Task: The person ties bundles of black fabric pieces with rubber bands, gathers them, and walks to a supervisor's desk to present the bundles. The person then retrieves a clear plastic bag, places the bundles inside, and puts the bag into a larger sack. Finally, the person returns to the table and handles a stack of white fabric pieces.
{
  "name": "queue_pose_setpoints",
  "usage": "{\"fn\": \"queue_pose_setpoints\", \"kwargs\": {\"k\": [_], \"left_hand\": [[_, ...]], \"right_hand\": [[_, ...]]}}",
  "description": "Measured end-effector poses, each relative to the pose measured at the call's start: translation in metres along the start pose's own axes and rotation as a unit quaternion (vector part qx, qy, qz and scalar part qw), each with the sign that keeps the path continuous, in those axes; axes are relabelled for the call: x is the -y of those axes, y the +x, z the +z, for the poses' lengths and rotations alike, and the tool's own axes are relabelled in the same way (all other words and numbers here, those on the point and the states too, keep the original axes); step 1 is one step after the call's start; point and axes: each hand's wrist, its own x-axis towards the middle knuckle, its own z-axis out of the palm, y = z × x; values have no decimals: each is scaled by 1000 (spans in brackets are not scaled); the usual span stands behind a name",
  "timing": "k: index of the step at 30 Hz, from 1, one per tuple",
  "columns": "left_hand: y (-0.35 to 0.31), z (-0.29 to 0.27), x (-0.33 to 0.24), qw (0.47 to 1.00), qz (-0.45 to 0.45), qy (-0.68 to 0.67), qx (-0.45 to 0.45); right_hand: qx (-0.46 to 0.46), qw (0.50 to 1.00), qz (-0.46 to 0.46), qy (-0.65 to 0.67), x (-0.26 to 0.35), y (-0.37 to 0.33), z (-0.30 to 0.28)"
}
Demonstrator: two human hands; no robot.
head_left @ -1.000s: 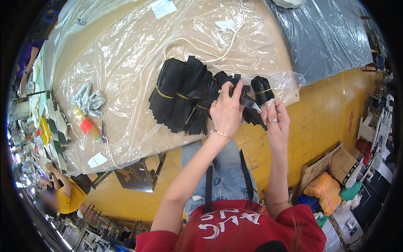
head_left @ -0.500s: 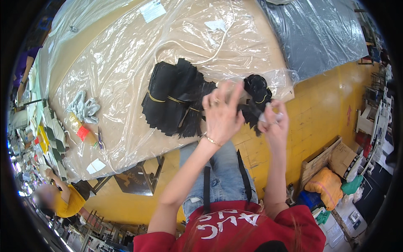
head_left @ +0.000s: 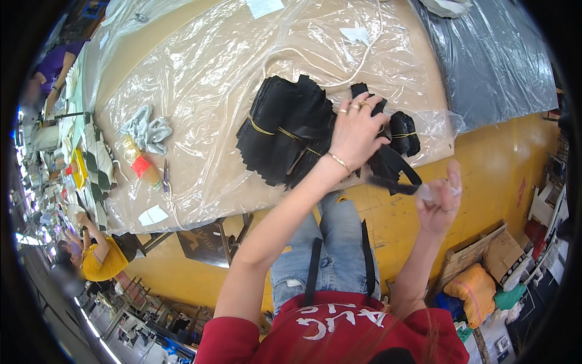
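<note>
The two hands are apart from each other at the near edge of the table [head_left: 200,151], whose brown top is covered in clear plastic film, toward its near right corner. The left hand [head_left: 362,125] lies palm down over some loose black strips [head_left: 388,162], fingers bent across them; whether they grip or only press cannot be told. Part of these strips extends past the near edge. The right hand [head_left: 438,203], somewhat blurred, is beyond that edge above the yellow floor [head_left: 479,176], fingers closed on a small white slip [head_left: 428,193]. A curved black strip [head_left: 397,187] reaches from below the left hand to the slip.

Just left of the left hand, a large fanned pile of black fabric pieces [head_left: 276,109] lies by the near edge, its sections tied with yellow bands [head_left: 259,127]. Right of the hand, close to the near right corner, sits a small black bundle [head_left: 402,126], also banded. A white cord [head_left: 321,62] curves behind the pile. Toward the table's left edge lie a crumpled pale grey cloth [head_left: 145,128], a bottle with a red label [head_left: 140,165] and small thread snips [head_left: 165,177].
</note>
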Motion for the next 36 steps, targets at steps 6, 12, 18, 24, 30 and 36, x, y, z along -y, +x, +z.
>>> {"fn": "queue_pose_setpoints", "kwargs": {"k": [6, 12, 18, 24, 30, 36], "left_hand": [[-46, -28, -45, 971, -68, -210, -87], [-91, -28, -74, 894, -221, -391, -2], [-99, -21, -59, 953, -114, -276, -54], [-103, -26, -63, 914, -196, -355, -22], [-113, -36, -64, 932, -199, -273, -128], [-123, -45, -55, 923, -215, -263, -181]], "right_hand": [[-38, 987, -28, -153, -19, -7, -5], [41, 997, 34, -64, -31, -8, 18], [52, 993, 102, 26, -24, -11, 15], [44, 995, 89, 7, -25, -10, 17], [-196, 974, 66, -93, -11, -6, 3], [-351, 897, -65, -259, 8, 0, -50]]}}
